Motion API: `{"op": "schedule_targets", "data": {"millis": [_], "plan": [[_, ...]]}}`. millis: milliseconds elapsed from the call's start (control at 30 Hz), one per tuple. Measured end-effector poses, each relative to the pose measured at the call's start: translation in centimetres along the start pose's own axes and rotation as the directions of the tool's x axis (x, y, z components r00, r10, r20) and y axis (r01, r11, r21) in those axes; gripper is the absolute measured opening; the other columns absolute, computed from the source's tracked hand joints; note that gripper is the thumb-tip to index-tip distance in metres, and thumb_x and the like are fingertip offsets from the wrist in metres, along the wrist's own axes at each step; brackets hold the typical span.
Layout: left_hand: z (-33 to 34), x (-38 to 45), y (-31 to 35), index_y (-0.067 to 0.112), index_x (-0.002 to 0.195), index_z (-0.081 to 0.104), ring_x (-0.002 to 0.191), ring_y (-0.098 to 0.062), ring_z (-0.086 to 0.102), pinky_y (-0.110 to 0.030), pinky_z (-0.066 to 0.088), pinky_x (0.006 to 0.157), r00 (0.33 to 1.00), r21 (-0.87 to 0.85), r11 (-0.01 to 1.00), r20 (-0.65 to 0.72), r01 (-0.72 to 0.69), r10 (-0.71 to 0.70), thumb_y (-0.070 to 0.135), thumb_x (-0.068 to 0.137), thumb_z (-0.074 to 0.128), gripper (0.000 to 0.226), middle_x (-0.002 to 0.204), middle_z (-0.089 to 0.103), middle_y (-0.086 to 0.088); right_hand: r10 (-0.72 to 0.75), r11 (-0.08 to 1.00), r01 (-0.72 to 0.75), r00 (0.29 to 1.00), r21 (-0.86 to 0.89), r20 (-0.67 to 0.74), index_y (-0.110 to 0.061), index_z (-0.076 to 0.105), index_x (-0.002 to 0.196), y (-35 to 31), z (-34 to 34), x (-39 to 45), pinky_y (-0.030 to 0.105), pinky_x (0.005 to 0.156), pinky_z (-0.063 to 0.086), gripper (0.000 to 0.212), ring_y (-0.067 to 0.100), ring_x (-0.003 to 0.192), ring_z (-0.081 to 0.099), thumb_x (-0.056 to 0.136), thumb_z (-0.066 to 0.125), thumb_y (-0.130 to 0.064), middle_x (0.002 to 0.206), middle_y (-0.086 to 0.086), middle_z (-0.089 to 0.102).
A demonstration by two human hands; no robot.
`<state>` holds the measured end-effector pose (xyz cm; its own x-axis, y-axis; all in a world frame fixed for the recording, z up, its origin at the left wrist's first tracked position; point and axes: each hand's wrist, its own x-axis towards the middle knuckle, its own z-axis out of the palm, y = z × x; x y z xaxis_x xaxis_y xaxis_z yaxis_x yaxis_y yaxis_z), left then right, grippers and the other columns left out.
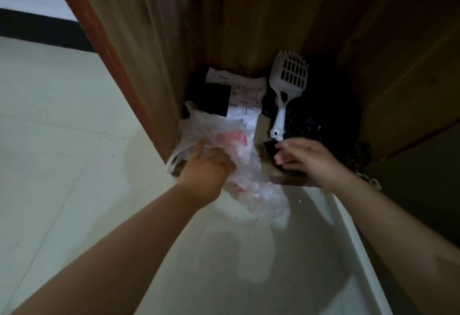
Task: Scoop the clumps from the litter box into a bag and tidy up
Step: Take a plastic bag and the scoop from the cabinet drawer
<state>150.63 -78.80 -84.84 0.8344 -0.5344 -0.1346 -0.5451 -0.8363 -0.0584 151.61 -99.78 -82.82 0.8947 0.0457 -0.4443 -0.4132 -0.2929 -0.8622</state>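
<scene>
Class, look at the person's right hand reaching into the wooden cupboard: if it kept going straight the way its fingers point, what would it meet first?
The right hand, fingers loosely open, points left and slightly inward. Probably first the handle end of the white litter scoop, just above its fingertips, or the dark object under them; depth is unclear in the dim light.

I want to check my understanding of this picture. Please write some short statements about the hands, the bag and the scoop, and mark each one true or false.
1. The left hand grips the clear plastic bag. True.
2. The right hand holds the white litter scoop. False: the scoop lies in the wooden cabinet, and the right hand is just below its handle end, not gripping it.
3. The scoop's slotted head points away from the person. True.
4. The plastic bag is plain black. False: it is translucent with red print.
5. The scoop is inside the bag. False: it lies to the right of the bag, apart from it.
</scene>
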Motion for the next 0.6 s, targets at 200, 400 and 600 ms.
{"op": "schedule_targets", "data": {"millis": [200,400,600], "plan": [[2.0,-2.8,-1.1,0.022,0.128,0.052,0.119,-0.024,0.049,-0.033,0.025,0.103,0.986,0.041,0.999,0.165,0.027,-0.034,0.017,0.092,0.042,0.037,0.125,0.056,-0.001,-0.178,0.775,-0.074,0.927,-0.627,-0.331,0.006,0.044,0.124,-1.2,2.0,8.2,0.035,0.087,0.043,0.054,0.038,0.114,0.051,0.090,0.054,-0.035,0.124,0.026,0.051],[1.9,-4.8,-1.2,0.019,0.071,0.073,0.063,-0.027,0.062,-0.029,0.047,0.062,0.997,-0.055,0.999,-0.076,0.004,-0.008,0.011,0.063,0.070,0.012,0.067,0.063,-0.003,-0.088,0.794,-0.208,0.890,-0.571,-0.447,0.005,0.020,0.141,-1.5,2.9,11.7,0.032,0.110,0.026,0.057,0.030,0.135,0.033,0.096,0.047,-0.018,0.148,0.021,0.030],[1.5,-7.5,-1.8,0.016,0.060,0.072,0.041,-0.023,0.052,-0.020,0.039,0.046,0.988,-0.141,0.990,-0.156,-0.014,-0.009,0.009,0.054,0.079,0.011,0.050,0.052,-0.003,-0.236,0.880,-0.015,0.854,-0.474,-0.464,0.007,0.039,0.124,-2.5,4.2,5.0,0.034,0.080,0.044,0.041,0.034,0.112,0.053,0.089,0.051,-0.012,0.124,0.024,0.053]]}}
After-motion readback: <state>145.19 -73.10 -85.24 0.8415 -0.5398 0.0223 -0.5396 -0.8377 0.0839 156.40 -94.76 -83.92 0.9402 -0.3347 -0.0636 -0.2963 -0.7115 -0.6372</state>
